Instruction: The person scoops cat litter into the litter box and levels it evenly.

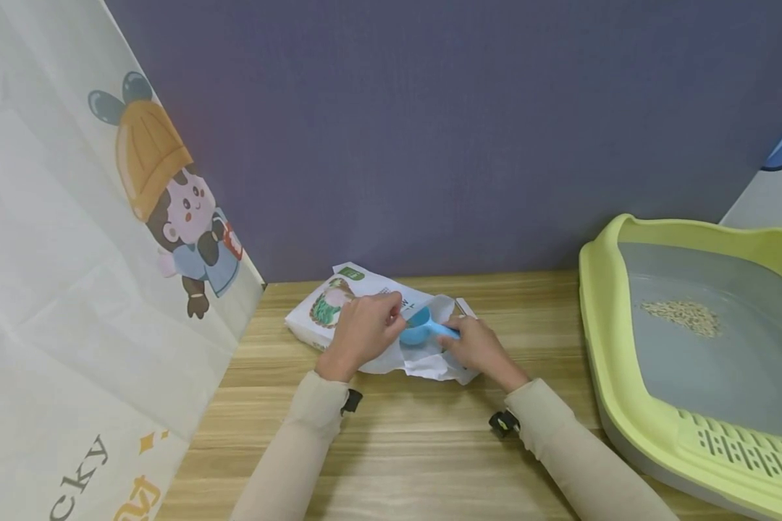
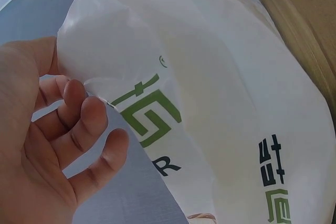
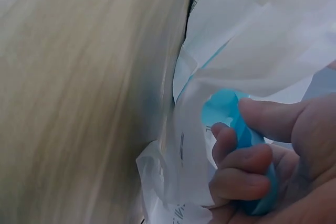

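Note:
A white printed bag (image 1: 397,289) lies on its side on the wooden table, its torn mouth facing right. With finger and thumb my left hand (image 1: 367,329) pinches the edge of the bag's mouth; the left wrist view shows the bag film (image 2: 210,77) held up, the other fingers loosely curled. My right hand (image 1: 477,343) grips the handle of a blue scoop (image 1: 420,327). The scoop's bowl is at the bag's opening, partly behind the film in the right wrist view, where the fingers wrap the blue handle (image 3: 260,192). What the bowl contains cannot be made out.
On the right stands a yellow-green litter box (image 1: 602,340) with a grey base and a slotted front ledge. A small heap of tan pellets (image 1: 684,317) lies in it. A purple-grey panel (image 1: 430,130) rises behind the table (image 1: 391,449), and a printed white sheet (image 1: 52,275) hangs left.

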`<move>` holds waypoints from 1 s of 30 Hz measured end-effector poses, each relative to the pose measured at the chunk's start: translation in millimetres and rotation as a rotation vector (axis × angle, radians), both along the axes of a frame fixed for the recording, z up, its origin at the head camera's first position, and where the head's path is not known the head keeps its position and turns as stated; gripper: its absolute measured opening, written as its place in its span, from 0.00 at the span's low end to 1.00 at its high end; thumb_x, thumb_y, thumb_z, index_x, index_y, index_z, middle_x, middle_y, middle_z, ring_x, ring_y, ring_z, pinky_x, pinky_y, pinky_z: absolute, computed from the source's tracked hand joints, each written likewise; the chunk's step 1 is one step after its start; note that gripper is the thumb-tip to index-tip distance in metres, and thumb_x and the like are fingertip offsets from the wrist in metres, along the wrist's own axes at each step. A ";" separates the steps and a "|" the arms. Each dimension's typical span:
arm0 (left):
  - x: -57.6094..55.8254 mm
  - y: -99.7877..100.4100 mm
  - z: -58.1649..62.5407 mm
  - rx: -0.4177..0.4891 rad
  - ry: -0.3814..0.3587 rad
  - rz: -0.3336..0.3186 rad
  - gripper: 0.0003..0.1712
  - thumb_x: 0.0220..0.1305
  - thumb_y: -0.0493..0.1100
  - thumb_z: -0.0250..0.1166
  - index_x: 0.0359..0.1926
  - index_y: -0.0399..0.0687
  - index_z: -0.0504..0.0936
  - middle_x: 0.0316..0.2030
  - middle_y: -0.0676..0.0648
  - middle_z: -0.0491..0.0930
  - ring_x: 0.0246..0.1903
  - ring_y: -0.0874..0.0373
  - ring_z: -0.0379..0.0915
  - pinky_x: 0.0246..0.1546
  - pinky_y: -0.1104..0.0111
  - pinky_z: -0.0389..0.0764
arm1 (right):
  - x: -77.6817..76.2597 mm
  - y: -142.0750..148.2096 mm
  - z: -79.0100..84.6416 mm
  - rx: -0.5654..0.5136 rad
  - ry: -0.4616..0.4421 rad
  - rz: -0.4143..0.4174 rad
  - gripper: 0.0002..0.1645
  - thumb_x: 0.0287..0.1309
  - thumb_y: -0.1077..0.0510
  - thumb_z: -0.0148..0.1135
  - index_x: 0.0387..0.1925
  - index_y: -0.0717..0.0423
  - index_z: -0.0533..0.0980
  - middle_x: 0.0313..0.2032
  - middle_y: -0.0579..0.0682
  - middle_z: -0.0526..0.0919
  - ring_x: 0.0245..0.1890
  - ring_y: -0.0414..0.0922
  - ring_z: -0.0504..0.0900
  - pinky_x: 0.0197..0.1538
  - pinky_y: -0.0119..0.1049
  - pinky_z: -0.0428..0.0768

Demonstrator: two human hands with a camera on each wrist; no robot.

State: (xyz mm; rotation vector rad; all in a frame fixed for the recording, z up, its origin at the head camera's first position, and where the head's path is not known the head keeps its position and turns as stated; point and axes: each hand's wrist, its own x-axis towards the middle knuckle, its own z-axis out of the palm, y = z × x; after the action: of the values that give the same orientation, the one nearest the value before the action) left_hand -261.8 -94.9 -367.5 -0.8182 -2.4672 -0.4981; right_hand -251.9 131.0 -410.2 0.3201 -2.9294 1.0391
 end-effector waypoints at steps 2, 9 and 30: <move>-0.3 0.1 -0.2 0.001 0.001 -0.001 0.12 0.56 0.38 0.63 0.23 0.54 0.68 0.16 0.57 0.64 0.16 0.64 0.57 0.17 0.71 0.56 | 0.0 0.8 0.0 0.010 -0.003 0.004 0.14 0.65 0.57 0.66 0.48 0.60 0.85 0.44 0.57 0.86 0.31 0.44 0.76 0.33 0.35 0.72; -0.8 0.5 0.0 -0.002 -0.001 0.007 0.12 0.56 0.39 0.63 0.23 0.55 0.68 0.16 0.57 0.64 0.16 0.63 0.58 0.17 0.70 0.56 | -1.5 3.0 -2.1 0.061 -0.028 0.025 0.08 0.66 0.57 0.64 0.40 0.59 0.82 0.32 0.52 0.80 0.27 0.44 0.72 0.30 0.35 0.69; -1.4 0.5 0.1 -0.009 -0.018 0.009 0.11 0.56 0.40 0.63 0.23 0.55 0.69 0.16 0.57 0.65 0.16 0.64 0.59 0.16 0.71 0.57 | 0.2 4.2 -7.4 0.104 -0.141 0.083 0.10 0.71 0.57 0.56 0.44 0.62 0.74 0.25 0.50 0.73 0.24 0.45 0.74 0.29 0.35 0.70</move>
State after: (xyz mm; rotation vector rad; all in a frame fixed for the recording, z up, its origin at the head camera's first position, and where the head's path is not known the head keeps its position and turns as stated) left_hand -263.2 -94.4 -367.4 -0.8100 -2.4901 -0.4931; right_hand -251.7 135.2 -417.6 0.3900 -3.1283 0.9580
